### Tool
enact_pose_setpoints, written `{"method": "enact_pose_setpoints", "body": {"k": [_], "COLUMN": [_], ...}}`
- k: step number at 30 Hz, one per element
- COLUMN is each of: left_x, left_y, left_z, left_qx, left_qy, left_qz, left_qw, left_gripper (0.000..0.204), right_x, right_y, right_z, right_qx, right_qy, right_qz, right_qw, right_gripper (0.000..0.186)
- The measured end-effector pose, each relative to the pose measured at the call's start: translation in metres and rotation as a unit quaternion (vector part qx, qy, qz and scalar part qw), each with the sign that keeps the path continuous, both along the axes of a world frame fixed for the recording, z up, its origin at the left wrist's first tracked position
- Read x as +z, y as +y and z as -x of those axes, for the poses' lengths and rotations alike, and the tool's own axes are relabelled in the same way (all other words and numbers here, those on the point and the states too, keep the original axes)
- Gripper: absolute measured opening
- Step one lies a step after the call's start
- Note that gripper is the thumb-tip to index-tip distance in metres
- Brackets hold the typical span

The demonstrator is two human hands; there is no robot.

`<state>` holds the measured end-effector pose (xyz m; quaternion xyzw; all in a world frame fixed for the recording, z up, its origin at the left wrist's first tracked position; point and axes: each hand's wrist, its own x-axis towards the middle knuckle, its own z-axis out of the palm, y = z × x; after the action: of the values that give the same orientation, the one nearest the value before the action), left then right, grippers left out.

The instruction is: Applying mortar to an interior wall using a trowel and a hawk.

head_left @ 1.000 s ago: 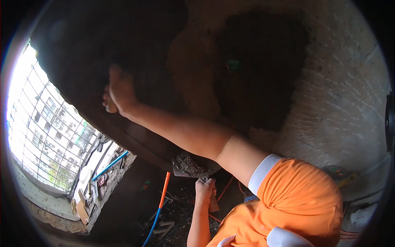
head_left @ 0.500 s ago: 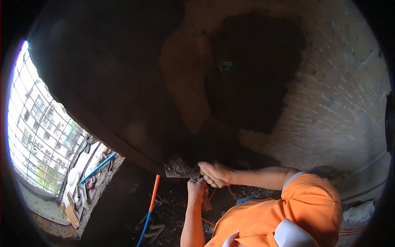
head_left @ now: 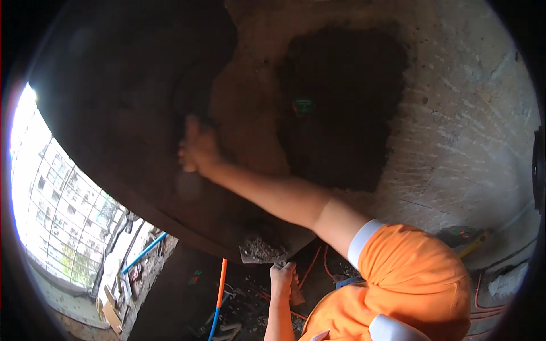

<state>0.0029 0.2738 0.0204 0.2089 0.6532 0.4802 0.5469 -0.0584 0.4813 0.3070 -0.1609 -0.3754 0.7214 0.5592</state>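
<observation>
Since half a second ago, the right hand point(head_left: 196, 149) has left the mortar board and reached up to the dark wet plaster patch on the wall point(head_left: 131, 113), pressing against it; blur hides whether its fingers grip anything. Below, the left hand point(head_left: 282, 278) is clenched around the handle of a flat grey board heaped with mortar point(head_left: 260, 250), held near the wall's lower edge.

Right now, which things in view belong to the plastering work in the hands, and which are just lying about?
In use:
right hand pressed to the dark wet wall patch
left hand holding the mortar board

Lying about:
orange-and-blue pole
blue pipe
orange cables
</observation>
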Motion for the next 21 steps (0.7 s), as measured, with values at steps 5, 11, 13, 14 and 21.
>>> {"method": "enact_pose_setpoints", "body": {"k": [5, 11, 13, 14, 21], "left_x": [-0.001, -0.016, -0.030, -0.021, -0.006], "left_y": [-0.004, -0.004, -0.004, 0.000, 0.010], "left_z": [0.001, 0.017, 0.027, 0.024, 0.024], "left_qx": [0.009, -0.011, -0.025, -0.044, -0.057], "left_qy": [0.016, 0.061, 0.077, 0.065, 0.036], "left_qz": [0.003, -0.058, -0.054, -0.059, 0.021], "left_qw": [1.000, 0.996, 0.995, 0.995, 0.997], "left_gripper": [0.018, 0.013, 0.012, 0.014, 0.022], "right_x": [0.056, -0.036, -0.110, -0.139, -0.227], "right_y": [-0.040, -0.063, -0.086, -0.087, -0.068], "right_z": [0.016, -0.042, -0.083, -0.121, -0.221], "right_qx": [0.061, 0.313, 0.296, 0.347, 0.155], "right_qy": [0.109, 0.005, -0.087, -0.166, -0.509], "right_qz": [-0.050, -0.112, -0.054, -0.018, -0.147], "right_qw": [0.991, 0.943, 0.950, 0.923, 0.834], "right_gripper": [0.046, 0.033, 0.028, 0.032, 0.035]}}
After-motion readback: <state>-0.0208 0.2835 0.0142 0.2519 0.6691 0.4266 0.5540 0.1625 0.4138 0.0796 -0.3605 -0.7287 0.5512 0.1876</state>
